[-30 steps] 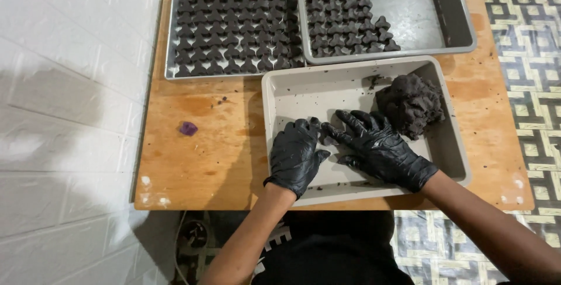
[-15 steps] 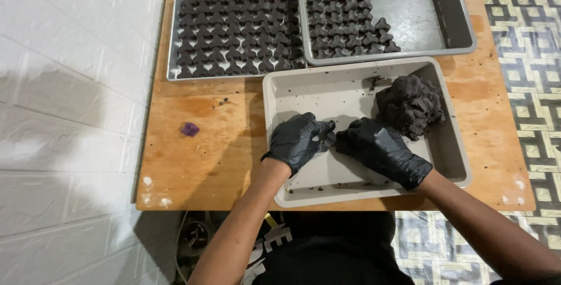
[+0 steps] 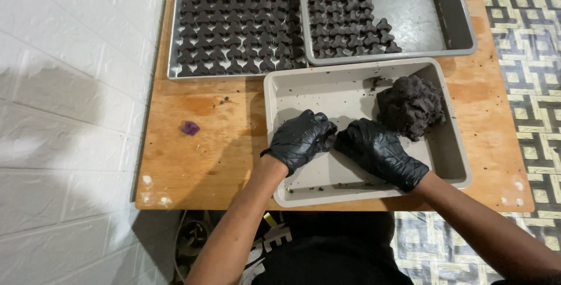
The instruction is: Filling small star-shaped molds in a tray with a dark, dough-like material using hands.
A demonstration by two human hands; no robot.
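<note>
Head view — gloved left hand (image 3: 301, 139), right hand (image 3: 380, 150) curled together — fingertips touching.

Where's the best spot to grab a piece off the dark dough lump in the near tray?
Probably pinch at the dark dough lump's ragged near-left edge, coming from the tray's bare middle. Both gloved hands, left hand and right hand, sit on that side; the lump's far-right side lies close to the tray walls.

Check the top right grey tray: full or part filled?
Part filled. The grey tray has dark shaped pieces covering its left side only; the right side shows bare tray floor.
</note>
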